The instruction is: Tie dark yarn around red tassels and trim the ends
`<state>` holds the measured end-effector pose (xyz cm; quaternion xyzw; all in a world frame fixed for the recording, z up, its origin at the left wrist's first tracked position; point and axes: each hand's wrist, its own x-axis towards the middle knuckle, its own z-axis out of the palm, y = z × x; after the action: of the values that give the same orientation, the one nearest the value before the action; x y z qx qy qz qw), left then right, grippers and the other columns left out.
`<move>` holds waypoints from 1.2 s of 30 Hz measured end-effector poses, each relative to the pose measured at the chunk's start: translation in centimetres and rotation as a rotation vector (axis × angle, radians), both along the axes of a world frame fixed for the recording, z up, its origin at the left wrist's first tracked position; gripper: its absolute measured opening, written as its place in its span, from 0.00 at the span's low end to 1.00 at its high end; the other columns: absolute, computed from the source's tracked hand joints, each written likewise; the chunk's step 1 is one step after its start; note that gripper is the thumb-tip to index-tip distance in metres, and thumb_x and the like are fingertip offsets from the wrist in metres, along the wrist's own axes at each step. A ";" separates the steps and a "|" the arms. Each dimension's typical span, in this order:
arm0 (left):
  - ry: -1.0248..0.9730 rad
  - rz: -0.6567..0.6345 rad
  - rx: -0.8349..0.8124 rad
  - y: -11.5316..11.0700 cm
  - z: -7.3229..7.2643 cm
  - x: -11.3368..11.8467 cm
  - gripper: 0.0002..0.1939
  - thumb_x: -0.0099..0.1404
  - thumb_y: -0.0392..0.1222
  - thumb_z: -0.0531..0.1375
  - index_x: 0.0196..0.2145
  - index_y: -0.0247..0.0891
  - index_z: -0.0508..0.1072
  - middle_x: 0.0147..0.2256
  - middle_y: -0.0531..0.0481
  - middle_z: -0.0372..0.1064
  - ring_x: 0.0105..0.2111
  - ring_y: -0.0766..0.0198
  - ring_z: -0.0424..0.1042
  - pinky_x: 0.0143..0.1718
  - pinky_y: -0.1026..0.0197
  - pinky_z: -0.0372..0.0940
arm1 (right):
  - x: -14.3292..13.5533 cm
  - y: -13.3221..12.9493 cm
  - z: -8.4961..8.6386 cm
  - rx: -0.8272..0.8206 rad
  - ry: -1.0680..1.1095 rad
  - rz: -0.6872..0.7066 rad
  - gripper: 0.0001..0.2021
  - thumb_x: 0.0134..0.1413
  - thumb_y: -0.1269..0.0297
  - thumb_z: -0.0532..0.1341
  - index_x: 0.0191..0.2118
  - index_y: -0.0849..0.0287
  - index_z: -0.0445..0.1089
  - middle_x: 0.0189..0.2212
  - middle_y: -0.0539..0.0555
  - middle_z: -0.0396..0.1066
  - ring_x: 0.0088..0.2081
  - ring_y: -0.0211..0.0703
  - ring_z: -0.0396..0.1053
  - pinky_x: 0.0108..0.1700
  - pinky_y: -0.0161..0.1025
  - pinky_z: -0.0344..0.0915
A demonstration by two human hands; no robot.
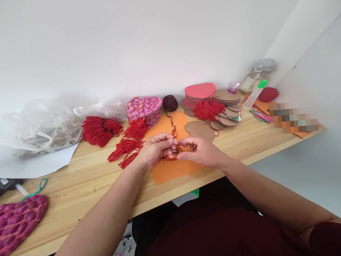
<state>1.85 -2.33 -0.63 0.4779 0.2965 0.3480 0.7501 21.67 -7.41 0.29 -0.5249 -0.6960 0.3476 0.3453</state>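
Note:
Above the orange sheet, my left hand is closed with thumb and finger pinching red and dark yarn. The dark strand runs back in a crinkled line to a dark brown yarn ball by the wall. My right hand faces it from the right, its fingers curled and thumb apart, the forefinger close to the pinched yarn. Whether that hand grips a strand I cannot tell. Dark loops hang between the two hands. Red yarn tassels lie left of my left hand.
Stacked cardboard pieces with red yarn on them stand behind my right hand. A pink-purple decorated box is at the back. Plastic bags, a glue gun and a purple heart-shaped piece lie left; a bottle stands right.

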 end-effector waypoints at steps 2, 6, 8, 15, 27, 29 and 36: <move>-0.004 0.001 0.004 0.1 0.0 -0.1 0.15 0.52 0.45 0.72 0.30 0.31 0.76 0.25 0.50 0.72 0.19 0.70 0.70 0.24 0.66 0.68 | -1.0 0.0 -0.3 0.098 -0.022 0.004 0.11 0.49 0.57 0.71 0.37 0.56 0.81 0.31 0.51 0.72 0.29 0.37 0.62 0.32 0.39 0.58; 0.010 0.043 0.008 0.2 0.2 -0.1 0.15 0.52 0.45 0.72 0.30 0.31 0.76 0.24 0.50 0.71 0.20 0.70 0.69 0.23 0.66 0.67 | -0.7 0.1 -0.5 0.089 0.138 0.025 0.06 0.53 0.61 0.68 0.29 0.58 0.78 0.27 0.51 0.71 0.30 0.39 0.65 0.35 0.39 0.60; 0.023 0.061 0.006 0.2 0.4 -0.1 0.15 0.52 0.44 0.72 0.30 0.30 0.76 0.23 0.50 0.70 0.19 0.71 0.67 0.22 0.67 0.66 | 0.3 -0.2 -0.3 -0.044 0.280 0.046 0.08 0.52 0.59 0.69 0.31 0.58 0.77 0.29 0.51 0.72 0.31 0.38 0.65 0.34 0.39 0.60; 0.051 0.072 0.026 0.2 0.3 -0.1 0.15 0.50 0.45 0.73 0.28 0.31 0.78 0.23 0.50 0.68 0.20 0.71 0.65 0.21 0.68 0.64 | 4.6 -2.5 2.0 -0.464 0.722 0.105 0.11 0.49 0.57 0.71 0.27 0.58 0.75 0.40 0.58 0.75 0.45 0.46 0.70 0.32 0.36 0.61; 0.110 0.084 0.024 0.4 -0.3 -0.1 0.16 0.49 0.46 0.73 0.29 0.31 0.77 0.22 0.50 0.69 0.19 0.71 0.65 0.21 0.67 0.62 | 9.1 -4.2 6.4 -0.136 0.935 -0.073 0.15 0.59 0.51 0.61 0.24 0.50 0.69 0.51 0.49 0.74 0.61 0.54 0.63 0.40 0.45 0.69; 0.115 0.089 0.021 0.4 -0.3 -0.2 0.15 0.49 0.46 0.72 0.29 0.31 0.77 0.23 0.50 0.69 0.19 0.71 0.65 0.21 0.67 0.63 | 9.5 -4.2 7.0 -0.073 0.942 -0.106 0.14 0.60 0.53 0.60 0.25 0.50 0.68 0.51 0.47 0.74 0.61 0.52 0.64 0.42 0.45 0.68; 0.125 0.092 0.028 0.3 -0.1 -0.2 0.13 0.51 0.44 0.71 0.29 0.31 0.77 0.22 0.50 0.69 0.18 0.72 0.64 0.21 0.68 0.62 | 10.7 -3.1 8.1 -0.003 1.165 -0.409 0.16 0.62 0.60 0.59 0.23 0.53 0.68 0.45 0.54 0.75 0.55 0.45 0.69 0.34 0.41 0.64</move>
<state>1.67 -2.06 -0.75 0.4950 0.3597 0.3556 0.7065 32.35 -10.50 8.37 -0.3720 -0.2777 0.5050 0.7277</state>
